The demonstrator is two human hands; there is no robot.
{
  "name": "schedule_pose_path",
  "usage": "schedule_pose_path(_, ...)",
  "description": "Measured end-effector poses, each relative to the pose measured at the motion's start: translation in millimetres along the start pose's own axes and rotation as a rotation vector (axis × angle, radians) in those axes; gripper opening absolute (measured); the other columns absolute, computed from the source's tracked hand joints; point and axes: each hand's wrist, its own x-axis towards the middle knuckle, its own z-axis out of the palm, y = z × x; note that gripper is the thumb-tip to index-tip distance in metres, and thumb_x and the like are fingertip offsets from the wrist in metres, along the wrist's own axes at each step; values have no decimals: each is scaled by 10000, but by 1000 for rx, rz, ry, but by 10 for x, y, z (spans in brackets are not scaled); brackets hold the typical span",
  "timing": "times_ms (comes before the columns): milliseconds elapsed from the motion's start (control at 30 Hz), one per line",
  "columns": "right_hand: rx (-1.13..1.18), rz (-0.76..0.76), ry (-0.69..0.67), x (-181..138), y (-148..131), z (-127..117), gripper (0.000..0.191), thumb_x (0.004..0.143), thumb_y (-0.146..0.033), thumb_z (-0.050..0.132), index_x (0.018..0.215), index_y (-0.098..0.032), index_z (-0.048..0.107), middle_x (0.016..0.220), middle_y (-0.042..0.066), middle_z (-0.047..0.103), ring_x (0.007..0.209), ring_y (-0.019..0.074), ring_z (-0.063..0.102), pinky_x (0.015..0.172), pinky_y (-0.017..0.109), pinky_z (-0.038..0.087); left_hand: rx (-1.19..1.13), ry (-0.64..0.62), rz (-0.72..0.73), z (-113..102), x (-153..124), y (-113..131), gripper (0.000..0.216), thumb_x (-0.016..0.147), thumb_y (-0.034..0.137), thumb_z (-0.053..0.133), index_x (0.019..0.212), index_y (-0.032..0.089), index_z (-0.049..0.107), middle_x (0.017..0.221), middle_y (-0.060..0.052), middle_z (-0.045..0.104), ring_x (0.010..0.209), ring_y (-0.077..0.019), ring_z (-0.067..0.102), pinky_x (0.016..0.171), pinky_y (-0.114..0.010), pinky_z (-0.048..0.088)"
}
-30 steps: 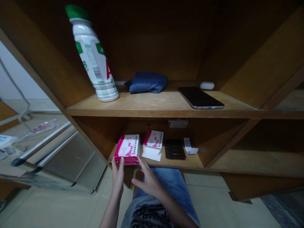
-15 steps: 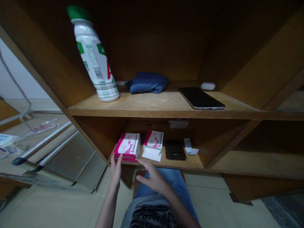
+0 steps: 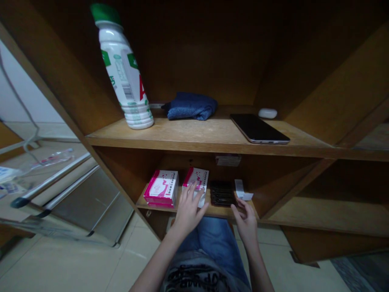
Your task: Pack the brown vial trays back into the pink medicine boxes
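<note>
My left hand (image 3: 188,207) lies open with spread fingers on a white packet with a pink top (image 3: 199,177) on the lower shelf (image 3: 214,211). A pink and white box (image 3: 161,188) sits just left of it, untouched. My right hand (image 3: 246,219) is at the shelf's front edge, fingers loosely apart. Its fingertips are by a dark flat stack (image 3: 221,190) and close to a small white folded piece (image 3: 241,190). It holds nothing that I can see.
On the upper shelf (image 3: 197,137) stand a white bottle with a green cap (image 3: 126,77), a folded blue cloth (image 3: 190,106), a dark phone (image 3: 258,129) and a small white case (image 3: 267,113). Metal rails (image 3: 60,186) slope at the left. Tiled floor lies below.
Both hands left the pink box and moved right. The left hand now rests on the white packet; the right hand reached the dark stack. The box stays on the shelf.
</note>
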Motion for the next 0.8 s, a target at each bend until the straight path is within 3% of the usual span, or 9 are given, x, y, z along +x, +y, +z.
schedule_pose_path(67, -27, -14, 7, 5, 20, -6, 445, 743, -476, 609, 1068, -172, 612, 1138, 148, 586, 1029, 288, 555, 743, 410, 537, 17, -97, -64, 224, 65, -53, 503, 826, 471, 523, 1263, 222, 528, 1394, -145, 447, 1331, -352, 323, 1050, -571, 283)
schedule_pose_path(167, -23, -3, -35, 19, 50, -18, 478, 741, -477, 609, 1111, -175, 605, 1190, 150, 570, 1086, 297, 536, 775, 419, 538, 27, -130, -106, 405, 77, -109, 556, 809, 506, 533, 1291, 231, 507, 1375, -159, 468, 1311, -380, 349, 1035, -604, 275)
schedule_pose_path(367, 34, 96, -119, 36, 144, 12, 650, 709, -507, 625, 1228, -122, 553, 1289, 182, 528, 1158, 321, 509, 852, 453, 511, 36, -115, -149, 350, 31, 50, 563, 810, 472, 551, 1299, 199, 494, 1401, -179, 421, 1284, -387, 366, 1022, -592, 297)
schedule_pose_path(500, 71, 132, -90, 63, 192, 45, 665, 681, -512, 649, 1224, -136, 568, 1269, 165, 562, 1110, 307, 551, 858, 447, 506, -285, -85, -118, 319, 10, 198, 457, 847, 374, 523, 1276, 218, 493, 1347, -125, 478, 1238, -285, 435, 1023, -496, 357)
schedule_pose_path(600, 106, 170, -56, 100, 230, 59, 670, 662, -511, 664, 1210, -133, 585, 1225, 158, 607, 1092, 305, 577, 882, 447, 494, -637, -175, -261, 352, -39, 273, 441, 842, 347, 522, 1261, 215, 493, 1297, -124, 510, 949, -194, 607, 834, -369, 504)
schedule_pose_path(700, 112, 195, -50, 151, 273, 66, 657, 638, -506, 686, 1177, -138, 614, 1201, 144, 633, 1113, 313, 575, 950, 471, 449, -779, -279, -429, 399, -106, 322, 592, 799, 354, 573, 1347, 205, 405, 1310, -159, 497, 734, -142, 622, 680, -310, 514)
schedule_pose_path(800, 138, 243, -64, 209, 302, 77, 649, 615, -518, 690, 1140, -140, 638, 1186, 142, 644, 1122, 330, 573, 944, 485, 451, -853, -376, -497, 455, -155, 370, 796, 742, 350, 645, 1426, 187, 273, 1185, -157, 591, 712, -153, 623, 688, -307, 494)
